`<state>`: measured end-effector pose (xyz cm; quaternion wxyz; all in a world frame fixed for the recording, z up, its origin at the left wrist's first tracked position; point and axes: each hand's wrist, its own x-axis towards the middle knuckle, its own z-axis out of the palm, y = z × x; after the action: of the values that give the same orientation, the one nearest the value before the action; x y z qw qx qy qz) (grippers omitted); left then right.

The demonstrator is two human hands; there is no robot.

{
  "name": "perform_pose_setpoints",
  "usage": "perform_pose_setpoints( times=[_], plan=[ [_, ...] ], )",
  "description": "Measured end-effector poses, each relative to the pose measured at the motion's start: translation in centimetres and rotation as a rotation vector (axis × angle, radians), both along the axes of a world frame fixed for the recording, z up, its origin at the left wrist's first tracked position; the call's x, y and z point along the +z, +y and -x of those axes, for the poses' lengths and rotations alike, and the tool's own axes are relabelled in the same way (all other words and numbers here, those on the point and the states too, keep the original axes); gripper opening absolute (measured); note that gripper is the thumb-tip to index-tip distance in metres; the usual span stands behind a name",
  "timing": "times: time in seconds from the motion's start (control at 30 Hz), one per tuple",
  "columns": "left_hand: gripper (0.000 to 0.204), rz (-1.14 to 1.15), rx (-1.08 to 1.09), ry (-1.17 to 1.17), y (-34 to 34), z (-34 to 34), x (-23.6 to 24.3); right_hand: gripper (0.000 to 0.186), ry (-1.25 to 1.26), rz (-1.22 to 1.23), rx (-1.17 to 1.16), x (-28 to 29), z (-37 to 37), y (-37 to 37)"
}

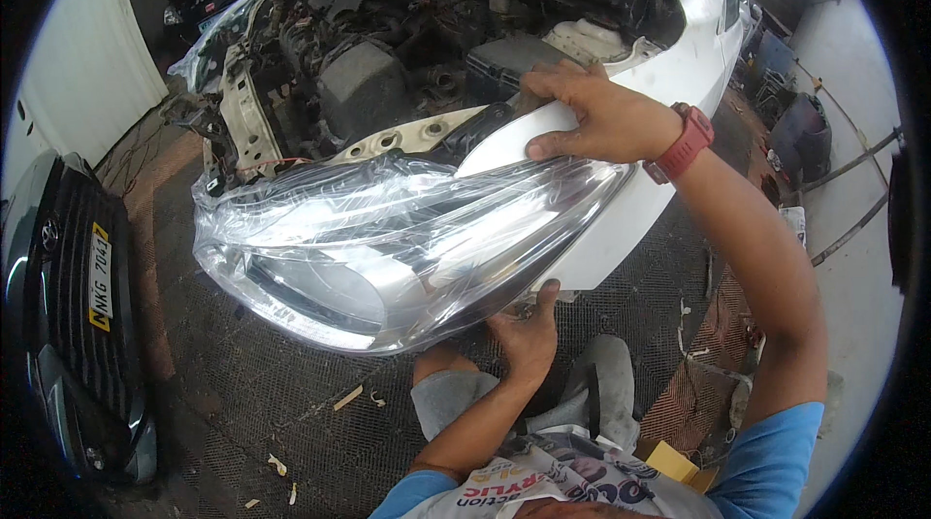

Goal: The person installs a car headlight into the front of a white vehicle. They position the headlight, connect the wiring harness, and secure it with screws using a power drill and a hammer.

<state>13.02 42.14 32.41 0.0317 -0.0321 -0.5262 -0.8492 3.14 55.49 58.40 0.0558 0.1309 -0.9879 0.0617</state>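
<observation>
The big clear headlight (388, 247), wrapped in thin plastic, is held up in front of the white car (679, 63), just by the open front corner where the engine shows. The left hand (529, 335) holds it from under, thumb pressed on its lower edge. The right hand (601, 116) grips the top end tight. It looks best to keep both hands firm, tip it slowly, and line it up straight with the gap so nothing scrapes.
</observation>
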Motion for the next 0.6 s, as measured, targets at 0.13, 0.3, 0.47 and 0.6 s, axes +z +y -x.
perform_pose_setpoints(
  times=[0.13, 0.3, 0.47, 0.6],
  plan=[
    [0.074, 0.115, -0.014, 0.005, 0.5, 0.0, -2.1, 0.061, 0.011, -0.009, 0.03, -0.1, 0.2, 0.9],
    [0.063, 0.181, 0.033, 0.068, 0.0, 0.5, -0.9, 0.074, -0.082, 0.085, -0.027, -0.2, 0.8, 0.6],
    [0.068, 0.183, 0.001, 0.028, -0.2, 0.4, 0.7, 0.078, 0.232, 0.038, 0.035, -2.0, 0.6, 1.5],
    [0.08, 0.253, 0.031, -0.031, -0.4, 0.5, -1.4, 0.072, 0.318, 0.042, 0.173, -3.2, 1.4, 1.9]
  ],
)
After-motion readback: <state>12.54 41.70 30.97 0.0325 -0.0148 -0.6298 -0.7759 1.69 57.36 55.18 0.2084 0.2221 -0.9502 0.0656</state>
